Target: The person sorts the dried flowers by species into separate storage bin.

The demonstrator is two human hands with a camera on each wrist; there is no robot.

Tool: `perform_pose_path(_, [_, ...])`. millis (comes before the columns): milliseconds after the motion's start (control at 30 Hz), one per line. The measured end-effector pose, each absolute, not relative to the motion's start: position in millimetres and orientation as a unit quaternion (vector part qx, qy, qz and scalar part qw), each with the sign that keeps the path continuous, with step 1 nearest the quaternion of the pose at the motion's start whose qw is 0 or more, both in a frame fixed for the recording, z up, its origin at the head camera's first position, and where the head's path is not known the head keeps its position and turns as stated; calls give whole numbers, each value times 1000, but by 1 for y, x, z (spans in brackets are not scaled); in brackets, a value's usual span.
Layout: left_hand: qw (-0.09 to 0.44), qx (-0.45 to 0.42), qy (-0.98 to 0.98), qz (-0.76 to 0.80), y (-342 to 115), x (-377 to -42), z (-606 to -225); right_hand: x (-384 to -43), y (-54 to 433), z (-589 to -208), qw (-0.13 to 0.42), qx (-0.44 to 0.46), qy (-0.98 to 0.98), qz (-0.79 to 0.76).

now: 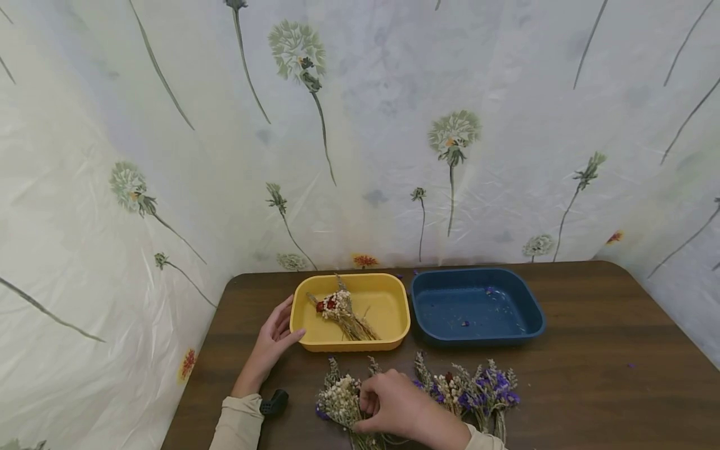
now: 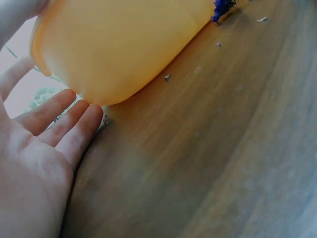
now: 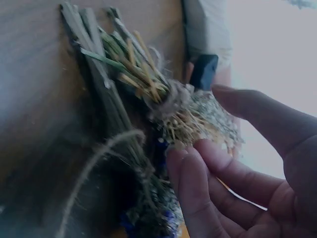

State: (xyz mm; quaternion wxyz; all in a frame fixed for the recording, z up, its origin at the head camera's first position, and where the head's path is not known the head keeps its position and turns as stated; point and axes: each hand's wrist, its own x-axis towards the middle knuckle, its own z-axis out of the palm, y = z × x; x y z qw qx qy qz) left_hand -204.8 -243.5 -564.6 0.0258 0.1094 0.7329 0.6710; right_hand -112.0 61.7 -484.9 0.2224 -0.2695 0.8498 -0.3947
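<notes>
My left hand (image 1: pixel 275 334) rests against the left side of the yellow tray (image 1: pixel 396 312), thumb at its front corner. In the left wrist view, the fingers (image 2: pixel 81 126) lie nearly straight by the tray's wall. Inside the tray is a tied dried bouquet (image 1: pixel 337 307) with red and cream blooms. My right hand (image 1: pixel 396 403) hovers over a cream dried bouquet (image 1: pixel 340 400) at the table's front. In the right wrist view, thumb and bent fingers stand apart beside this bunch, its stems bound with twine (image 3: pixel 171 101). Whether the fingertips touch it is unclear.
Right of the yellow tray stands a blue tray (image 1: pixel 478 340) with small petals in it. More dried bunches with purple flowers (image 1: pixel 495 390) lie right of my right hand. A black strap piece (image 1: pixel 274 403) is at the left wrist. Behind the wooden table (image 1: pixel 596 350) hangs a flower-print sheet (image 1: pixel 382 156).
</notes>
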Motion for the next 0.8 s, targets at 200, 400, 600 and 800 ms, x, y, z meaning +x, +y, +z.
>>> perform_pose_path(200, [26,103,741,663,-243,-206,-564,-106,61,-491,266,-266,843,-385])
perform_pose_path(400, [20,110,738,666,-242,-205,-563,-103,60,-496,278,-261,841,-383])
perform_pose_path(600, [18,113,740,663,-242,-205,-563,-107,62,-511,289,-257,831,-401])
perform_pose_path(800, [13,111,743,659,-241,-205,-563,-108,64,-518,280,-255,824,-421])
